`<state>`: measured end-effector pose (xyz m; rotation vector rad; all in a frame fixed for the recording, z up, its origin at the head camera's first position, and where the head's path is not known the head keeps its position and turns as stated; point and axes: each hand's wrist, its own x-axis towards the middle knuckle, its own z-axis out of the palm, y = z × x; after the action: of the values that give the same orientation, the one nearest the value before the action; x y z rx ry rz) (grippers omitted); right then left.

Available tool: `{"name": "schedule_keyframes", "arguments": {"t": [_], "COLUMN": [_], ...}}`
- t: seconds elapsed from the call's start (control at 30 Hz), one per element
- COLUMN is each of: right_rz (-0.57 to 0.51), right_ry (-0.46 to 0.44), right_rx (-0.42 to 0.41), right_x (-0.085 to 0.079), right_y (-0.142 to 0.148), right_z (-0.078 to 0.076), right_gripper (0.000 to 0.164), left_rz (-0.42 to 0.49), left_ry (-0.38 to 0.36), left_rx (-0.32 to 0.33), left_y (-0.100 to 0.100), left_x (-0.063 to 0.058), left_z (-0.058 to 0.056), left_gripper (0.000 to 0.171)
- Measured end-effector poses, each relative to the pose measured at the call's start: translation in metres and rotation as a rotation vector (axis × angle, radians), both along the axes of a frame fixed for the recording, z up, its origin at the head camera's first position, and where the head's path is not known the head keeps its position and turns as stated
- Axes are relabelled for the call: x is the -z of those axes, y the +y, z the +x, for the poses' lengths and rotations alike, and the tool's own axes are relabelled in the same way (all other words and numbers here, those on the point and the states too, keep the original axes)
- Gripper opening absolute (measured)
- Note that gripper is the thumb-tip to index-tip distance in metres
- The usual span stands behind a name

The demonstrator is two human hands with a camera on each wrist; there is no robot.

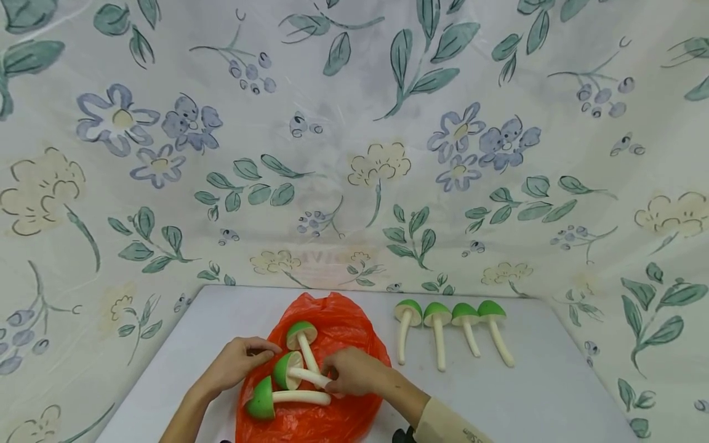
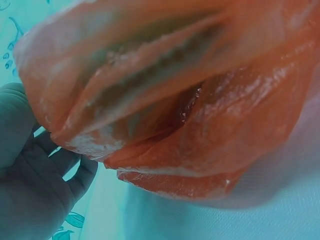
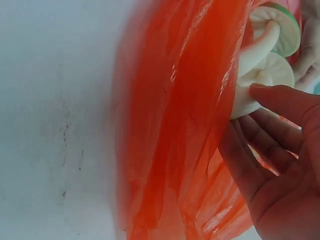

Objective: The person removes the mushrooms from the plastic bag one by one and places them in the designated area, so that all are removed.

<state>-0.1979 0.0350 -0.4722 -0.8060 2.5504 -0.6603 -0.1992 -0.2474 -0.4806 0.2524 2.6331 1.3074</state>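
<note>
Three green-capped toy mushrooms with white stems lie on a red plastic bag [image 1: 354,320]. My right hand [image 1: 354,371] pinches the stem of the middle mushroom [image 1: 286,371] between thumb and fingers; in the right wrist view the thumb [image 3: 280,97] presses on the white stem. Another mushroom [image 1: 301,332] lies above it and a third mushroom [image 1: 263,400] below, stem pointing right. At the bag's left edge, my left hand [image 1: 239,363] touches the plastic with loosely bent fingers. Orange-red film fills much of the left wrist view, with green showing through.
Several more green-capped mushrooms [image 1: 437,320] stand in a row on the right of the white table [image 1: 498,400], caps toward the back. A floral sheet [image 1: 332,184] rises behind and beside the table. A small black object [image 1: 403,435] shows at the front edge.
</note>
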Motion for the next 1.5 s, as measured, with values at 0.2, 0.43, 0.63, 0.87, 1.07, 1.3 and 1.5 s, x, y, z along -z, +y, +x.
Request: {"name": "schedule_keyframes", "arguments": {"t": [0.2, 0.43, 0.63, 0.87, 1.07, 1.3, 1.5], "right_rz": [-0.07, -0.185, -0.241, -0.254, -0.249, -0.277, -0.388], "right_ry": [-0.004, -0.009, -0.03, -0.056, -0.067, -0.071, -0.163], "right_rx": [0.021, 0.052, 0.091, 0.135, 0.157, 0.161, 0.194], "right_x": [-0.008, -0.018, -0.019, -0.017, -0.019, -0.022, -0.02], "right_y": [0.005, 0.018, 0.031, 0.048, 0.062, 0.084, 0.114], "right_z": [0.001, 0.003, 0.001, -0.001, -0.002, -0.003, -0.003], "right_gripper": [0.013, 0.012, 0.015, 0.017, 0.017, 0.015, 0.018], "left_rz": [-0.001, -0.009, -0.006, -0.018, -0.016, -0.027, -0.013], "left_ry": [0.007, 0.004, -0.014, -0.021, -0.023, -0.029, -0.031], "left_rx": [-0.009, -0.014, -0.03, -0.041, -0.04, -0.037, -0.022], "left_y": [0.0, -0.002, -0.002, -0.004, -0.002, -0.004, -0.004], "left_x": [-0.001, -0.001, 0.001, 0.002, 0.003, 0.005, 0.004], "left_z": [-0.004, -0.003, -0.001, 0.0, -0.001, 0.0, -0.001], "left_gripper": [0.017, 0.018, 0.017, 0.017, 0.017, 0.018, 0.019]}}
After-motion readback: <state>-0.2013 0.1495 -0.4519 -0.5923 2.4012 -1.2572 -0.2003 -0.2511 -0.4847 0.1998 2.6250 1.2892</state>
